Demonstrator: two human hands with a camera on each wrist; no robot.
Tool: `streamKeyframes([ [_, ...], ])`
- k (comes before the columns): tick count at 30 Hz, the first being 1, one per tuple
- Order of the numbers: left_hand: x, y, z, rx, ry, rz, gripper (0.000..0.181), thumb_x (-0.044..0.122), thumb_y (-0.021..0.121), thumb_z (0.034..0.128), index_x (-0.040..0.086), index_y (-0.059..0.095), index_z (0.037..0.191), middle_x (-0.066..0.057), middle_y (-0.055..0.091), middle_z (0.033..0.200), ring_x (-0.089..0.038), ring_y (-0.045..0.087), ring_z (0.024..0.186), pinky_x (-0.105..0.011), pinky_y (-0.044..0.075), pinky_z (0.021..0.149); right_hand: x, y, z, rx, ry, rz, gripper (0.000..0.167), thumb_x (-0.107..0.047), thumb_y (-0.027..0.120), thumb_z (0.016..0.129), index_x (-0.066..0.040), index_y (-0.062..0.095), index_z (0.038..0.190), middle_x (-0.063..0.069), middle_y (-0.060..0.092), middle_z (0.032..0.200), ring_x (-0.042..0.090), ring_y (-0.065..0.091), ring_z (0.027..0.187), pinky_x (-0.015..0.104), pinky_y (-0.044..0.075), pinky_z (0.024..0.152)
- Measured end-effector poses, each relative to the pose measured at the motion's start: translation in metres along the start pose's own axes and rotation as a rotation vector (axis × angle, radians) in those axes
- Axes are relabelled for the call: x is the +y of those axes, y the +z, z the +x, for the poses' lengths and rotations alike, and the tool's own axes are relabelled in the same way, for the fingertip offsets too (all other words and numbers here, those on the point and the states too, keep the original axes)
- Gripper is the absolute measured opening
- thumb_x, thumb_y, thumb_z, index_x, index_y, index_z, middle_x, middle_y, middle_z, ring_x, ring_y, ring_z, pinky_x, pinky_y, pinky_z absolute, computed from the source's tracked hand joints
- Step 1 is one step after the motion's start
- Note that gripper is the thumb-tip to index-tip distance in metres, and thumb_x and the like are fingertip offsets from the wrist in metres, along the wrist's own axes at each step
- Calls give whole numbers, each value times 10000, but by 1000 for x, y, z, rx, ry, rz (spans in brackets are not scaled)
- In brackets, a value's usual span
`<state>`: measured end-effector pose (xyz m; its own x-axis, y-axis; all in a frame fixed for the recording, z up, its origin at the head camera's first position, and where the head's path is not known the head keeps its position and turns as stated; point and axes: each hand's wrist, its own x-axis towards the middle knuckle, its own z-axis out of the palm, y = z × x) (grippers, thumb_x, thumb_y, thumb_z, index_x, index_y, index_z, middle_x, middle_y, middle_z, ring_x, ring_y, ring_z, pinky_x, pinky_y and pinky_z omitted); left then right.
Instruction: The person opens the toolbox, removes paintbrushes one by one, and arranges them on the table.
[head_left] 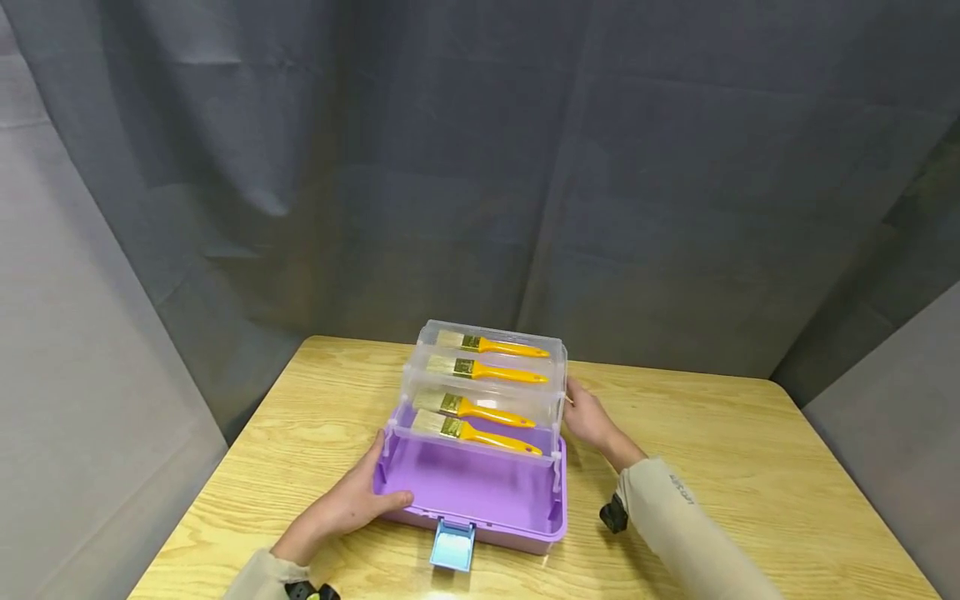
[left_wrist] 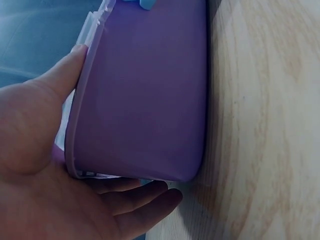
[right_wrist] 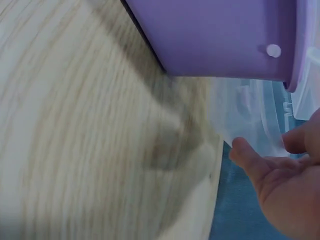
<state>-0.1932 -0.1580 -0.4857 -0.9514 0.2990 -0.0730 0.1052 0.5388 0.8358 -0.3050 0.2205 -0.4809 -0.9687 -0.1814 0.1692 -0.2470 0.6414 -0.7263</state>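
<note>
A purple storage box [head_left: 468, 475] stands unfolded on the table, its blue latch [head_left: 452, 546] hanging down in front. Clear tiered trays [head_left: 517, 402] rise above its rear part, bearing several paintbrushes [head_left: 491, 346] with yellow handles and pale bristles. At the box's front left corner my left hand [head_left: 352, 498] grips the wall, thumb over the rim and fingers along the outside, as the left wrist view confirms. My right hand [head_left: 590, 419] is behind the box's right side. In the right wrist view, its thumb and a finger pinch the edge of the clear lid [right_wrist: 250, 115].
The light wooden table [head_left: 720, 467] extends to both sides of the box. A dark grey curtain [head_left: 450, 167] hangs behind its back edge, with paler panels at left and right.
</note>
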Motion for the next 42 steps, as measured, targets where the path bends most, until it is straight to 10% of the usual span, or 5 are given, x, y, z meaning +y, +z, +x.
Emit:
streamKeyframes([
  [20, 2, -1, -4, -19, 30, 3, 1109, 317, 751, 803, 18, -60, 1498, -269, 26, 1530, -440, 121, 1379, -560, 112, 1100, -9, -11, -15, -28, 115, 41, 393, -44, 382, 982, 156, 419, 1318, 315, 548, 1226, 363, 621, 1002, 380, 552, 793],
  [30, -3, -4, -6, -26, 55, -26, 1093, 281, 738, 821, 44, -83, 1502, -260, -5, 1536, -423, 95, 1388, -548, 93, 1105, -58, -38, -27, 81, -182, -194, 174, -93, 661, 868, -24, 724, 1015, 50, 714, 895, 178, 660, 763, 348, 555, 669],
  [42, -3, -3, -5, -22, 35, -13, 1084, 303, 731, 826, 30, -73, 1499, -257, 5, 1536, -422, 90, 1389, -548, 92, 1107, -73, -8, -22, -108, -412, -336, 187, -87, 739, 804, -31, 736, 981, 76, 717, 897, 158, 664, 760, 290, 561, 667],
])
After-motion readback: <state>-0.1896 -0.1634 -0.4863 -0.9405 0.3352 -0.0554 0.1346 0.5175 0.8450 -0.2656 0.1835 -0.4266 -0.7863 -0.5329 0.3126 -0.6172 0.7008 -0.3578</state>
